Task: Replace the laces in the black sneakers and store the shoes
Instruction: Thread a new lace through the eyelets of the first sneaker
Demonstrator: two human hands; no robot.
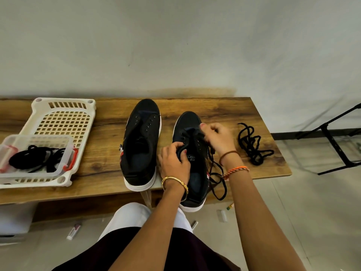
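While the left hand [174, 161] grips the tongue of the right-hand sneaker [192, 159] to steady it, the right hand [218, 139] pinches a black lace [216, 173] at the eyelets near the toe. Both sneakers stand on the wooden bench [101, 137], toes pointing to the wall; the right-hand one overhangs the near edge at its heel. The left-hand sneaker [141, 145] has bare eyelets and no lace. A loose lace [252, 145] lies in a heap on the bench, to the right of the hands and apart from them. More black laces [33, 160] lie in a clear plastic box [64, 139], which sits in a white basket [64, 112] at the bench's left end. Judged from this view, the step in hand is working the lace through the right-hand sneaker's eyelets; whether it is being drawn out or threaded in cannot be told. The next move calls for a fine pinch on the lace tip while the tongue is held steady.
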